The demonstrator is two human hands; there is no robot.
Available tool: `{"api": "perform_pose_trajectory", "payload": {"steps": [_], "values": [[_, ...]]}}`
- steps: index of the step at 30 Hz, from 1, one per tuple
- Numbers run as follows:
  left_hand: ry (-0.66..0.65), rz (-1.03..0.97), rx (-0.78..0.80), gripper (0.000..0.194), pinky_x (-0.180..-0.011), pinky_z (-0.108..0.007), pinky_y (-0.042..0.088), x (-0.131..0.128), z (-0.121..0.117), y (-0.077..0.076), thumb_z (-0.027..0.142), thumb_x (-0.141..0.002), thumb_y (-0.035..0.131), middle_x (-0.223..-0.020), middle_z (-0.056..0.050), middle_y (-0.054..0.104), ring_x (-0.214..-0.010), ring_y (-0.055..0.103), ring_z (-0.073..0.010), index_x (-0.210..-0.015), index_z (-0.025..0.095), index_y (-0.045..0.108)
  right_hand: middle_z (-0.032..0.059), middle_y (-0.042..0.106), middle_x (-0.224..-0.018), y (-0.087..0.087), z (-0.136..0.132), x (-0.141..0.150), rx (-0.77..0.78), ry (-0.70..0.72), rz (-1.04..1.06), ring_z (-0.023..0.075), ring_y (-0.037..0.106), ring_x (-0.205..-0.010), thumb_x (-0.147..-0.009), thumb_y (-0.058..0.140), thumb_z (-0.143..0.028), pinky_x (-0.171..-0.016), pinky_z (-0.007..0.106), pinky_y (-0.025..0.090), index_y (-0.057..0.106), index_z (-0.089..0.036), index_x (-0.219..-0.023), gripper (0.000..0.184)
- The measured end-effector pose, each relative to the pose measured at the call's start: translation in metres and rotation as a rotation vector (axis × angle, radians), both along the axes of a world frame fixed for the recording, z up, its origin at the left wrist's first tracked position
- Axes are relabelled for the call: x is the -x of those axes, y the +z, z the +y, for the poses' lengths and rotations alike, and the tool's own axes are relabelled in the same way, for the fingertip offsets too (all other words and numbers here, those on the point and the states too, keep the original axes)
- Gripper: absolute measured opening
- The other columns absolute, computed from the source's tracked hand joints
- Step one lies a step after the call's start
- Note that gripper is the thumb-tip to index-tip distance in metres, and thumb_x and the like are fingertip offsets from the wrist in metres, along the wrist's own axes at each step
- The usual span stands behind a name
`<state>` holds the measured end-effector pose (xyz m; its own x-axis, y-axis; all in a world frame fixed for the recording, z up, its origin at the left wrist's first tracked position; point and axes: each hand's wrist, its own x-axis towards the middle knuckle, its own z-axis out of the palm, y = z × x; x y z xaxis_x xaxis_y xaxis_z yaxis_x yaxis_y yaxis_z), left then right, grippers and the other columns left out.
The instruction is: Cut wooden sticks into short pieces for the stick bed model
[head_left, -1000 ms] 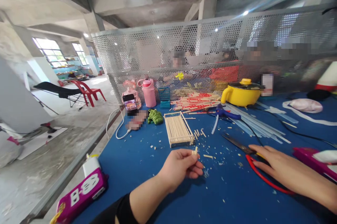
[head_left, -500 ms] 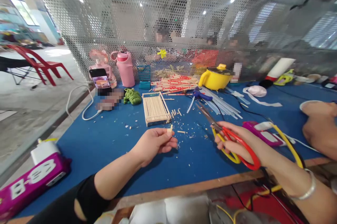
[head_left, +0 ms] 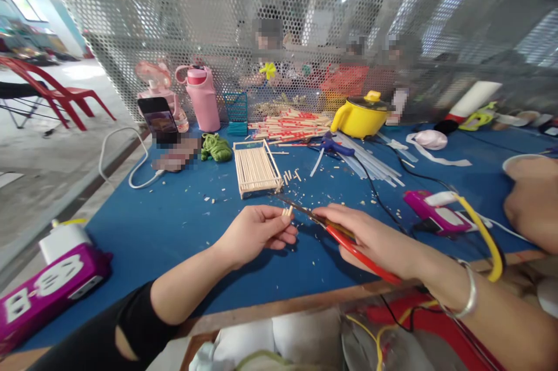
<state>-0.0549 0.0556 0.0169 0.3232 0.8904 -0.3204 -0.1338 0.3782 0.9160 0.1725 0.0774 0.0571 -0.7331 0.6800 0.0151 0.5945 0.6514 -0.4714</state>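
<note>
My left hand pinches a few short wooden stick pieces between thumb and fingers, their ends poking up. My right hand grips scissors with red and yellow handles. The blades reach left, right by the tips of the stick pieces; whether they touch I cannot tell. Just beyond my left hand lies a small frame of wooden sticks, a flat bed of sticks with a low railing. Short stick offcuts and crumbs lie beside it on the blue table.
Behind are bundled sticks, a blue glue gun, clear glue sticks and a yellow pot. Green yarn, a phone and a pink bottle stand left. Purple power strips flank me. Another person's hand is at right.
My right hand has brought the scissors leftward, with the blades now by the stick pieces. My left hand has hardly moved; the view has tilted slightly downward.
</note>
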Motion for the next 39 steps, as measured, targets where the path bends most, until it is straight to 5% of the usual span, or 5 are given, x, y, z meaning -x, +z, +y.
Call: {"api": "perform_pose_trajectory", "payload": {"steps": [15,19,25,32,39], "values": [[0.008,-0.012,-0.077,0.023,-0.056,-0.017,0.049,0.000,-0.003,0.002,0.033,-0.075,0.064,-0.071,-0.004,0.068,-0.060,0.063,-0.0084,-0.080,0.011,0.065,0.0070,0.053,-0.124,0.003,-0.002,0.003,0.066,0.036,-0.010,0.0208,0.049,-0.116,-0.073,0.050,-0.009,-0.096,0.033,0.041,0.044,-0.024,-0.127,0.057],[0.003,0.001,-0.146,0.023,-0.058,-0.019,0.049,0.000,-0.003,0.001,0.034,-0.076,0.063,-0.068,-0.003,0.067,-0.059,0.062,-0.0088,-0.079,0.011,0.066,0.0073,0.056,-0.118,-0.001,-0.004,0.007,0.103,-0.062,0.059,0.0192,0.054,-0.106,-0.075,0.052,-0.013,-0.089,0.032,0.044,0.042,-0.022,-0.121,0.048],[0.006,0.068,-0.240,0.026,-0.060,-0.022,0.050,-0.004,-0.007,-0.005,0.036,-0.078,0.060,-0.069,-0.004,0.066,-0.061,0.062,-0.0106,-0.083,0.011,0.067,0.0043,0.063,-0.088,-0.010,-0.007,0.015,0.044,-0.202,-0.008,0.0167,0.058,-0.075,-0.078,0.056,-0.034,-0.069,0.029,0.046,0.052,-0.020,-0.094,0.021],[-0.042,0.076,-0.365,0.029,-0.060,-0.022,0.050,-0.006,-0.012,-0.008,0.036,-0.083,0.053,-0.072,-0.004,0.064,-0.063,0.061,-0.0115,-0.095,0.013,0.067,0.0071,0.059,-0.096,-0.008,-0.009,0.012,-0.117,-0.111,-0.040,0.0191,0.054,-0.086,-0.076,0.055,-0.023,-0.077,0.032,0.043,0.048,-0.018,-0.099,0.024],[-0.018,0.172,-0.456,0.026,-0.061,-0.023,0.050,-0.005,-0.015,-0.005,0.032,-0.083,0.051,-0.072,-0.004,0.065,-0.064,0.062,-0.0131,-0.091,0.015,0.069,0.0051,0.056,-0.084,-0.015,-0.004,0.015,-0.181,-0.087,-0.025,0.0171,0.050,-0.072,-0.069,0.052,-0.016,-0.064,0.029,0.040,0.044,-0.019,-0.084,0.017]]}}
